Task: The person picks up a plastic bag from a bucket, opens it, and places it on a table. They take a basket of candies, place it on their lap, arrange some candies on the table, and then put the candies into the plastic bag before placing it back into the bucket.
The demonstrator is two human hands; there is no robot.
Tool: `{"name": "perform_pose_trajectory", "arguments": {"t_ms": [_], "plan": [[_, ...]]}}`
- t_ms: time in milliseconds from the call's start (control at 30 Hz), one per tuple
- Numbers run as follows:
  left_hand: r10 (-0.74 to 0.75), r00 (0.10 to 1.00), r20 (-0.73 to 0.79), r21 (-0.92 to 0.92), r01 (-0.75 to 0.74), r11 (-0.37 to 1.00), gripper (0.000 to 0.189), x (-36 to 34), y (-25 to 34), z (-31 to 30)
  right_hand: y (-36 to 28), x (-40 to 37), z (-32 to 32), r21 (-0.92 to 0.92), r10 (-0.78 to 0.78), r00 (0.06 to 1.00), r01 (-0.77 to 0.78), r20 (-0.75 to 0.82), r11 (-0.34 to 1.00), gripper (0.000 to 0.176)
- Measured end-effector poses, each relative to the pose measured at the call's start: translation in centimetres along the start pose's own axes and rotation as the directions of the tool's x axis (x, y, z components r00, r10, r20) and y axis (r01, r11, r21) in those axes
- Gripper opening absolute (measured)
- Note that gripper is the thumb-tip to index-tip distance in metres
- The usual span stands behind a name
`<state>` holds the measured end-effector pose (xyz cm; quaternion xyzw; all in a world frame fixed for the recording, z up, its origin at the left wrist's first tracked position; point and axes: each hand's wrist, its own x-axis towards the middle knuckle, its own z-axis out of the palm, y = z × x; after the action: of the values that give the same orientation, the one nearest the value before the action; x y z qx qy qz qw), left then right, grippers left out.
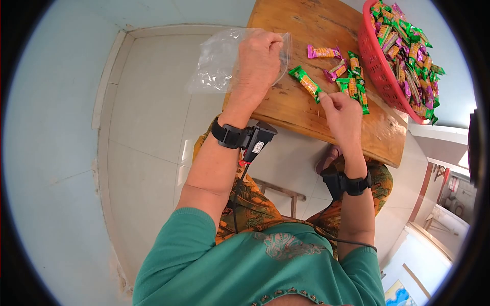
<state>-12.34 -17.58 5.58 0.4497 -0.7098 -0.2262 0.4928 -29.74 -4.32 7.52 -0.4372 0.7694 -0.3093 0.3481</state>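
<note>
Nearest: green shirt, patterned trousers, a dark cable across the lap. Each forearm wears a black strap with a boxy unit. Between the knees, low down, a wooden bar; a shoe beside the right knee.

Right hand: over the table's near part, thumb and finger pinched together on the lower end of a green packet, which slants up and left from the fingertips. Left hand: fingers curled closed on a clear bag, hiding part of it. Bag spreads left, out past the table edge, over pale floor tiles.

Wooden table, worn in patches. Just beyond the right hand, a loose group of packets, green and pink, some touching; one pink packet lies farther up, slightly apart. These crowd the space between right hand and basket.

Red basket, at the table's right side, heaped with packets. Far left, a pale blue wall.
</note>
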Motion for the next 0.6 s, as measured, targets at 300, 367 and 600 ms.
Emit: {"name": "perform_pose_trajectory", "arguments": {"t_ms": [300,367,600], "plan": [[0.099,0.992,0.084,0.019,-0.101,0.995,0.023,-0.6,1.4,-0.2,-0.2,4.4,-2.0,-0.591,-0.727,0.682,0.554,-0.082,0.587,0.023],[0.074,0.987,0.142,0.019,-0.078,0.997,0.026,-0.6,1.5,-0.3,-0.8,5.2,-2.0,-0.653,-0.744,0.665,0.591,0.062,0.474,0.020],[0.049,0.982,0.182,-0.035,-0.043,0.998,0.021,-0.5,1.5,0.1,-1.1,7.1,-2.3,-0.596,-0.767,0.641,0.625,0.023,0.504,0.009]]}}
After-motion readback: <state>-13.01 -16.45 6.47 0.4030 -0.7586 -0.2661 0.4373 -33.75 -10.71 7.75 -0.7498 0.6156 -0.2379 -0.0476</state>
